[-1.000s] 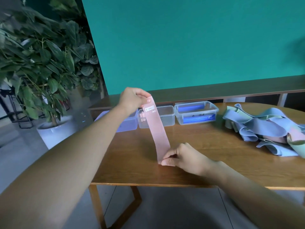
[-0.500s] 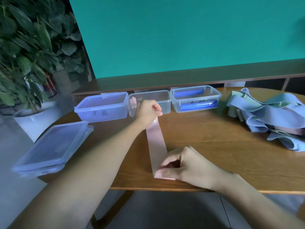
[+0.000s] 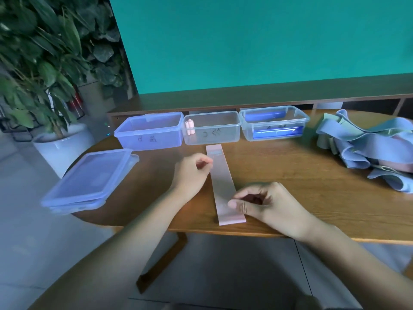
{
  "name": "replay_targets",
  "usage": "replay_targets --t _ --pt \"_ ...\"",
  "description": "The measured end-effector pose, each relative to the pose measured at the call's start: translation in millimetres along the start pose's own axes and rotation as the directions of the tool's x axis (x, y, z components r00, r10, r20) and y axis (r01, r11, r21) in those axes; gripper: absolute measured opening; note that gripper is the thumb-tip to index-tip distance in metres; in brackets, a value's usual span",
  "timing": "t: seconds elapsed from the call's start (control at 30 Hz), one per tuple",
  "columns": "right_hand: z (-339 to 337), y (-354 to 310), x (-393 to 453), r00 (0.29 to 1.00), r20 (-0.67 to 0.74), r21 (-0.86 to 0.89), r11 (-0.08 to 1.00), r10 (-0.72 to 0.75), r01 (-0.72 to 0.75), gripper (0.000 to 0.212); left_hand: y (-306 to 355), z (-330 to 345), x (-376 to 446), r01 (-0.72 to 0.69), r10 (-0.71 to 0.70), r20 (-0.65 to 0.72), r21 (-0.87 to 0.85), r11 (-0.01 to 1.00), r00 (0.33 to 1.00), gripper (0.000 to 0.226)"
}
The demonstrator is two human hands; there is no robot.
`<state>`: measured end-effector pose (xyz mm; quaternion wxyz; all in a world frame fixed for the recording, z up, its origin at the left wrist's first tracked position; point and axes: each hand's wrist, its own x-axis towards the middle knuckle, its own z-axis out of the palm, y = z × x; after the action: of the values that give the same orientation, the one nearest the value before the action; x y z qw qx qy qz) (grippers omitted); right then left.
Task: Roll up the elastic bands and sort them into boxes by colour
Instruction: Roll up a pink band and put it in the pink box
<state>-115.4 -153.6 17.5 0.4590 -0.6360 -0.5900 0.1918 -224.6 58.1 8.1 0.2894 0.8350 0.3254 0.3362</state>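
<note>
Wooden table (image 3: 290, 175): pink band (image 3: 220, 175) flat, unrolled.

A leafy plant (image 3: 44, 52) stands in a white pot (image 3: 60, 146) left of the wooden bench (image 3: 290, 175), before a green wall (image 3: 245, 41).

Both forearms are bare to the frame edge, with no sleeves, rings or watch showing.
</note>
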Motion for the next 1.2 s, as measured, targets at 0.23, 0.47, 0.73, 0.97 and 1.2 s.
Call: replay_targets --t 0.23,0.47,0.73,0.97,1.2 --pt "-4 3 -11 1.0 0.012 -0.005 1.0 0.016 -0.016 0.022 23 -37 -81 -0.094 0.13 0.143 -0.235 0.967 0.981 0.01" --pt "-7 8 -9 0.985 0.158 -0.051 0.996 -0.061 0.07 0.015 31 -44 -107 -0.213 0.244 0.356 -0.126 0.969 0.902 0.007" --pt "-9 10 -9 0.976 0.208 -0.165 0.981 -0.067 0.103 0.017 25 -40 -106 -0.305 0.28 0.327 0.024 0.952 0.902 0.014" --pt "-10 11 -10 0.979 0.195 -0.216 0.972 -0.053 0.096 0.018 25 -42 -105 -0.311 0.284 0.328 0.031 0.95 0.901 0.015" --pt "-9 10 -10 0.976 0.198 -0.274 0.951 -0.092 0.145 0.014 24 -42 -105 -0.307 0.284 0.309 0.026 0.951 0.908 0.015"
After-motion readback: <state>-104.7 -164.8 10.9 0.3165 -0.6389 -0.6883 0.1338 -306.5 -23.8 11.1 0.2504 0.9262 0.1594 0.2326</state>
